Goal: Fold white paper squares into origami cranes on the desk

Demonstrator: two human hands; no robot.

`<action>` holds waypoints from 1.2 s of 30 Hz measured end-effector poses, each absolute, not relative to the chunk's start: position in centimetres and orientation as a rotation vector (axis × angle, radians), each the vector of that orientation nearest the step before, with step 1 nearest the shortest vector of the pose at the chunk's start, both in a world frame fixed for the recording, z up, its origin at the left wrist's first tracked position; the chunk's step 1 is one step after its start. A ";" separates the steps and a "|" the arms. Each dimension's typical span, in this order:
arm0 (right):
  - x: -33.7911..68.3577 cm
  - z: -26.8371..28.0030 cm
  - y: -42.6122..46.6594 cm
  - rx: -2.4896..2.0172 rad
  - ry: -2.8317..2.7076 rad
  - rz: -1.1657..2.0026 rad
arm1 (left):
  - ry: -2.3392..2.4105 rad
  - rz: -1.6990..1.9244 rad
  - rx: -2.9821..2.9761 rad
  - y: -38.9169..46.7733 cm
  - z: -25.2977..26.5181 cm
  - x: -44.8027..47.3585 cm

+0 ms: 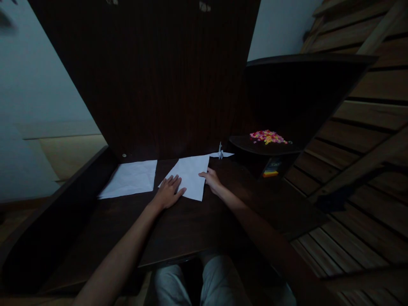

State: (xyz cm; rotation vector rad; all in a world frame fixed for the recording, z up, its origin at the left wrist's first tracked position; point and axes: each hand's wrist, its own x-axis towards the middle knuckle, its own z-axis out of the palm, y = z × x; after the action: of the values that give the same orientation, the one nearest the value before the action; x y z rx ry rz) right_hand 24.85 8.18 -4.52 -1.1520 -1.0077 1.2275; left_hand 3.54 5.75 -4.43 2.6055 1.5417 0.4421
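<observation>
A white sheet of paper (193,174) lies on the dark desk in front of me, turned at an angle. My left hand (169,191) rests flat on its left part with the fingers spread. On the opposite side, my right hand (211,178) pinches the paper's right edge, thumb on top and the other fingers partly hidden beneath. Just behind that edge stands a folded paper crane (221,154) with its wings stretched sideways. Left of my left hand lies another stack or sheet of white paper (134,178), slightly creased.
A corner shelf (237,141) at the right bears a heap of small pink, red and yellow pieces (268,137). Under it sits a yellow object (270,174). A tall dark panel (165,85) closes the desk's back, and slatted wood (366,123) stands at the right.
</observation>
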 end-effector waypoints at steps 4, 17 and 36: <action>24.6 -4.3 7.6 -1.064 -1.108 1.309 | 1.464 0.326 2.616 5.6 -4.4 3.7; 23.7 -4.5 5.7 -1.121 -2.216 0.847 | 1.192 0.752 2.310 5.9 -4.5 3.6; 22.8 -5.8 5.7 -1.304 -2.525 0.324 | 1.333 0.337 2.607 7.0 -5.4 3.4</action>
State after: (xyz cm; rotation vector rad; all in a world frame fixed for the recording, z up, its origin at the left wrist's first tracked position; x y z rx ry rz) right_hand 22.80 5.68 -5.79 -1.3041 -2.5250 0.3243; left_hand 3.42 6.98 -5.43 2.6068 1.3331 0.3366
